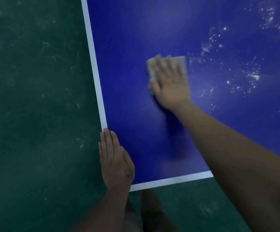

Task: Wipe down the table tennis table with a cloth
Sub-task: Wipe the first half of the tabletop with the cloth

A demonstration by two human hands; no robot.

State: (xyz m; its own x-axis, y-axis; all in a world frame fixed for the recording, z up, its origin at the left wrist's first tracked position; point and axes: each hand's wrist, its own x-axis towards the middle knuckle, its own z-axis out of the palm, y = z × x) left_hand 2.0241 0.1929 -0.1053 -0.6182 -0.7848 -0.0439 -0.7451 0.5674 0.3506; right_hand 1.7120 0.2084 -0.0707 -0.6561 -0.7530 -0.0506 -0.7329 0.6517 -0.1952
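The blue table tennis table [127, 97] with white edge lines fills the upper right of the view. My right hand [171, 82] presses flat, fingers straight, on a pale folded cloth [181, 61] near the table's middle; the hand and cloth are blurred. My left hand [114, 156] rests flat with straight fingers on the table's left edge, close to the near corner. White dust and specks [246, 76] cover the blue surface to the right of the cloth.
A dark green floor [35, 114] with pale scuffs lies left of and below the table. The table's near corner [131, 188] is just right of my left wrist. My leg [151, 210] shows below the near edge.
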